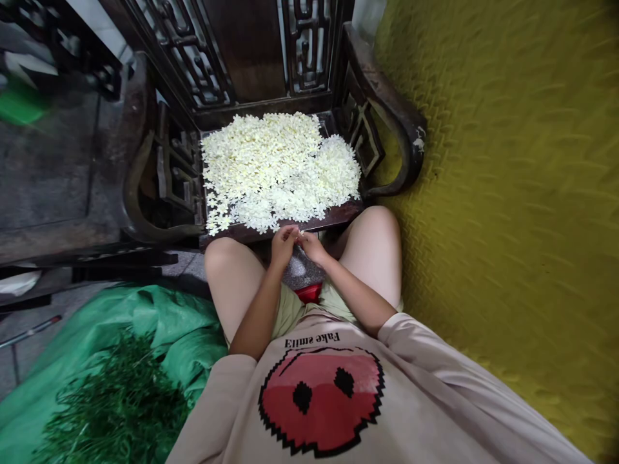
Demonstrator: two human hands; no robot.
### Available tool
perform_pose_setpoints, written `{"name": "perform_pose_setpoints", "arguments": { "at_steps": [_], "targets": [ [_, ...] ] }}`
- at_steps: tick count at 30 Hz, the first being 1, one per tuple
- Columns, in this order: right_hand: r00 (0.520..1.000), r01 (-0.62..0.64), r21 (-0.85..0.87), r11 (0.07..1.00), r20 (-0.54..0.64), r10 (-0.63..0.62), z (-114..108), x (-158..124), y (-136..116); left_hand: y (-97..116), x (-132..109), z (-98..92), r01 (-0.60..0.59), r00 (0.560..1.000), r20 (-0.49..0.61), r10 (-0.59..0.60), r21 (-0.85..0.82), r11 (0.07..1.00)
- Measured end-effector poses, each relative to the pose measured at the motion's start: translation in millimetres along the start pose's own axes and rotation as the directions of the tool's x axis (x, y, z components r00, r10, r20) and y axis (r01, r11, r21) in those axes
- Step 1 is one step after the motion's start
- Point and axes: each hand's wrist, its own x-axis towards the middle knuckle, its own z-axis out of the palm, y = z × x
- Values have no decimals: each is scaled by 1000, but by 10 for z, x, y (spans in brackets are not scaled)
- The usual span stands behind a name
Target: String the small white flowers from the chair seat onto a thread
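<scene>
A heap of small white flowers [278, 167] covers the seat of a dark carved wooden armchair [387, 109] in front of me. My left hand [283, 246] and my right hand [313, 246] meet at the seat's front edge, between my knees. Both have their fingers pinched together, fingertips touching. Whatever they pinch is too small to make out. Below the hands a red seat [309, 293] shows between my thighs.
A green plastic sheet [145, 322] with a pile of green stems [116, 406] lies on the floor at my left. A yellow textured wall [512, 193] runs along the right. More dark furniture [53, 161] stands at the left.
</scene>
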Motion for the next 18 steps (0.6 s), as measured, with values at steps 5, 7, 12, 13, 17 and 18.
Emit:
{"name": "perform_pose_setpoints", "arguments": {
  "at_steps": [5, 7, 12, 13, 17, 18],
  "targets": [
    [1000, -2, 24, 1000, 15, 2, -15, -46, -63, -16, -2, -28, -53, 994, -83, 68, 171, 984],
    [1000, -27, 99, 995, 17, 26, 1, -63, -78, -30, 1, 0, 6, 984, -178, 8, 77, 997],
    [993, -108, 247, 963, -16, 115, 74, -102, -39, -81, -8, 86, 152, 959, -210, -188, -176, 973],
    [990, -124, 270, 955, -25, 136, 89, -111, -24, -93, -8, 98, 188, 954, -191, -232, -225, 956],
    [987, -128, 319, 939, -51, 152, 128, -146, 3, -137, 13, 111, 279, 933, -94, -349, -424, 862],
    [987, -115, 318, 941, -67, 144, 126, -151, -3, -144, 21, 107, 289, 932, -69, -355, -450, 845]
  ]
}}
